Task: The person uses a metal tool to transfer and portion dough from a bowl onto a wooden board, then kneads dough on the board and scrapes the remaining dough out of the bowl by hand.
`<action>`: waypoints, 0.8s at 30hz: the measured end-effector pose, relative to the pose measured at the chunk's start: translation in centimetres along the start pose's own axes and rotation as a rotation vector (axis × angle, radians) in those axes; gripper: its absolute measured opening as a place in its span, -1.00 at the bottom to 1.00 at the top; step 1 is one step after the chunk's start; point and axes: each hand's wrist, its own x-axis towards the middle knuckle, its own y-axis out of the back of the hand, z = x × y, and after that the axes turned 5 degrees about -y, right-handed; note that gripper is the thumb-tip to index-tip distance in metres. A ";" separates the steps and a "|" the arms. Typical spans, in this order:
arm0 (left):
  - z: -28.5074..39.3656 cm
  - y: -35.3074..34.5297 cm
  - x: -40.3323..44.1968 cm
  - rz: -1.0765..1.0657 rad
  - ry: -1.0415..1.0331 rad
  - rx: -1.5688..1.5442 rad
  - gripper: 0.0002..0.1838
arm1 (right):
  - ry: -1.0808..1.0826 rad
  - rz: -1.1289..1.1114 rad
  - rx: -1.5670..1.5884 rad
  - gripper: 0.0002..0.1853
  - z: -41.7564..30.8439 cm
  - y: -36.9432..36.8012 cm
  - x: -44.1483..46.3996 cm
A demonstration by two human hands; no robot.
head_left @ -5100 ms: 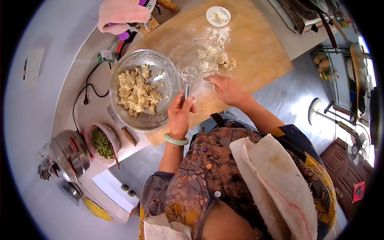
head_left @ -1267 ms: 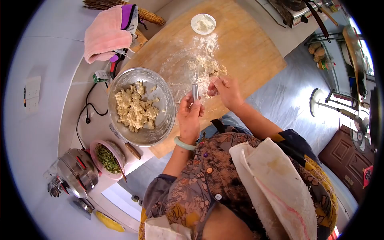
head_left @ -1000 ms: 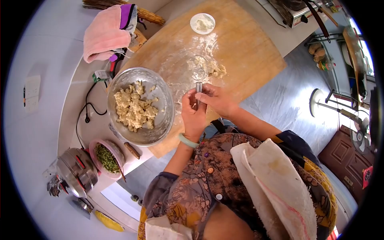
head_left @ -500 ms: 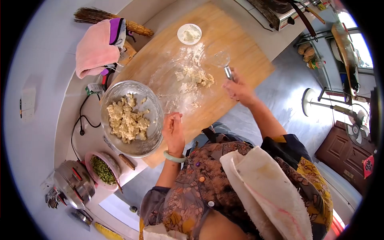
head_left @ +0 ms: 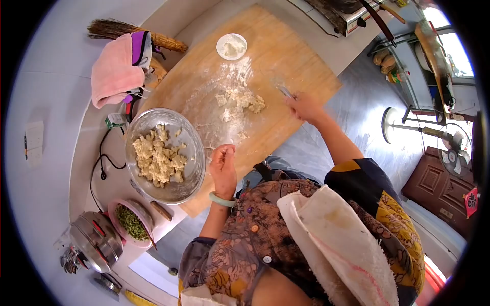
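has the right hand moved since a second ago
Yes. Judged against the wooden board, the right hand has moved rightward in the view, away from the left hand and closer to the board's right corner.

Right hand (head_left: 306, 108) clenched, left hand (head_left: 223, 166) curled

Dough (head_left: 157, 162) in bowl (head_left: 193, 166), left of crumbs (head_left: 244, 101) on board (head_left: 286, 56)

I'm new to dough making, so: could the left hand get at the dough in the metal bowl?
Probably yes: the left hand is beside the metal bowl, whose open top leaves the dough uncovered, so the way over looks free.
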 end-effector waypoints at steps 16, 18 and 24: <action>0.0 -0.3 1.5 -0.076 0.056 0.014 -0.79 | 0.273 0.143 0.007 -0.68 0.1 -3.3 -3.1; 1.1 -0.8 2.4 -0.114 0.063 -0.040 -0.76 | 0.329 0.089 0.007 -0.68 -1.4 -4.2 -4.8; 8.2 -3.8 5.6 -0.022 0.097 -0.641 -0.68 | 0.483 -0.044 0.014 -0.72 -3.7 -8.2 -7.4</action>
